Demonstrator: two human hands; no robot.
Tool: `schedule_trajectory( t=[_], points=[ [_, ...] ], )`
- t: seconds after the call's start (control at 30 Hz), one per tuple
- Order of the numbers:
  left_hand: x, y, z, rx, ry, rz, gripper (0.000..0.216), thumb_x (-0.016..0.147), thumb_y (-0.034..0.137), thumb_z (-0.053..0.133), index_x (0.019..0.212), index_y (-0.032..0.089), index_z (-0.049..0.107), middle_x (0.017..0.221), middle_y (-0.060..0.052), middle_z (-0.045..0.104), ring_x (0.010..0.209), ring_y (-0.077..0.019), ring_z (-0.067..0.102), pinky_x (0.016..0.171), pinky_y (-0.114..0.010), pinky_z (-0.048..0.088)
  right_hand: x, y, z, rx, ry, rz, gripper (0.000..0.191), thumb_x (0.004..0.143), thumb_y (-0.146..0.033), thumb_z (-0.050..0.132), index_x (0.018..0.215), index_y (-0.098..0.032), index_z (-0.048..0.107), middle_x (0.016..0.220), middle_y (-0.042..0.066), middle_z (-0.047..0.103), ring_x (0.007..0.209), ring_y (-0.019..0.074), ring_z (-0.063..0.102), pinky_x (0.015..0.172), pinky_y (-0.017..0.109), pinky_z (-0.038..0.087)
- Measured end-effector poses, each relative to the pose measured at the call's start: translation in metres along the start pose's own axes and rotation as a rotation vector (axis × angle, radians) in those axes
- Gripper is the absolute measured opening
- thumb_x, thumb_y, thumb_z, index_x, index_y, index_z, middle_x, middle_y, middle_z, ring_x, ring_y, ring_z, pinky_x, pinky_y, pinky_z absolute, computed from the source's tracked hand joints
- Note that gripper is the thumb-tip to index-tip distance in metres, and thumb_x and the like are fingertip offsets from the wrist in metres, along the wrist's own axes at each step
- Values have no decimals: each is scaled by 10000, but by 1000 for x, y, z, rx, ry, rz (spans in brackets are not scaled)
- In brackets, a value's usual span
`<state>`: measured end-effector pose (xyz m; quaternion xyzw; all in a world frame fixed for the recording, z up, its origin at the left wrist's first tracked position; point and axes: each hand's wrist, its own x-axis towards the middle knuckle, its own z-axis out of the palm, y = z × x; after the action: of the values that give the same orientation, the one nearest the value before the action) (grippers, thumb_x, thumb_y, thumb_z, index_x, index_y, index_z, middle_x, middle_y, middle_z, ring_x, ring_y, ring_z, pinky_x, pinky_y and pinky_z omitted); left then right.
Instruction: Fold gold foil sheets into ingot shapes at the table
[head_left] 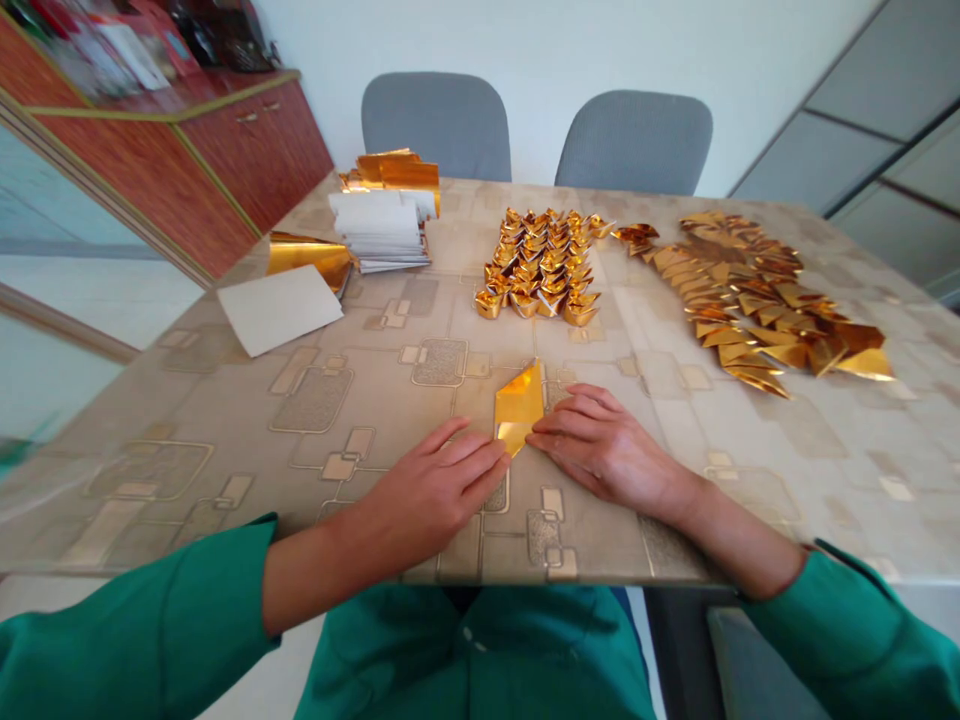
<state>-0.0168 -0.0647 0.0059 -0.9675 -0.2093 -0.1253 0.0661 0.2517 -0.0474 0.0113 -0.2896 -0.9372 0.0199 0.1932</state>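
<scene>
One folded gold paper (520, 402) on the table (247, 470), head view
Left hand (444, 490) and right hand (611, 445) touch its near end, pinching or pressing, I can't tell; I'd guess uneven pressure could skew the fold

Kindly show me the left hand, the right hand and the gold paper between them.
Left hand (448, 484), head view: its back.
Right hand (615, 448), head view: its back.
Gold paper (519, 405), head view: middle of its face.
</scene>
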Motion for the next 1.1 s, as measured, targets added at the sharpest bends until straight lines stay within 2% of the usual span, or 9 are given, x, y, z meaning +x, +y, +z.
schedule_trajectory(
  t=[0.17,0.37,0.5,0.6,0.67,0.73,0.83,0.93,1.1],
  points=[
    [-10,2,-4,3,-54,18,352,983,161,406,1287,96,569,1359,-116,606,1244,-248,520,1138,-484,282,1,1,-1,22,2,0,219,965,-185,537,1119,-201,691,1038,56,736,1004,201,617,1030,439,399],
    [9,-1,-1,-34,37,-70,256,968,355,528,1046,154,666,1109,-59,707,1065,-235,586,1099,-481,339,1,-4,-1,-10,-3,19,234,975,-199,509,1114,-177,695,990,72,717,966,206,600,974,418,436],
    [26,-12,-5,22,-46,-63,180,945,259,569,1079,174,653,943,-44,685,946,-225,581,982,-440,431,1,-15,2,-6,-26,45,249,963,-222,511,1110,-137,694,944,99,689,940,228,587,909,409,468],
    [30,-23,-9,46,-102,-37,145,934,192,570,1046,161,657,919,-54,674,918,-229,564,870,-392,466,2,-19,-1,38,-26,14,243,958,-241,522,1089,-140,700,903,97,686,893,223,596,860,398,481],
    [29,-29,-9,39,-114,-43,138,942,175,548,1026,158,656,929,-63,672,921,-226,559,838,-374,467,3,-14,-7,84,33,4,227,959,-230,522,1084,-157,697,890,83,703,864,210,612,835,383,482],
    [28,-33,-6,12,-112,-51,156,958,159,509,1013,158,654,954,-73,668,928,-215,557,830,-356,468,6,-3,-14,133,164,102,213,962,-211,513,1070,-164,691,878,74,716,823,193,625,785,351,486],
    [27,-36,1,-36,-79,-77,205,975,146,449,990,154,653,985,-86,661,922,-202,560,822,-337,476,11,18,-17,211,320,411,163,949,-202,534,954,-166,692,824,53,710,705,156,618,661,282,468],
    [28,-35,7,-64,-32,-106,248,985,149,415,951,150,660,971,-85,657,897,-192,568,827,-333,480,14,30,-8,323,221,515,122,920,-191,568,877,-172,681,752,15,694,619,125,587,594,246,424],
    [35,-35,7,-137,-24,-191,232,991,255,472,922,162,673,921,-57,661,881,-187,590,828,-330,476,15,28,6,332,7,486,52,868,-177,644,822,-184,668,748,5,638,644,120,562,596,232,397]
  ],
)
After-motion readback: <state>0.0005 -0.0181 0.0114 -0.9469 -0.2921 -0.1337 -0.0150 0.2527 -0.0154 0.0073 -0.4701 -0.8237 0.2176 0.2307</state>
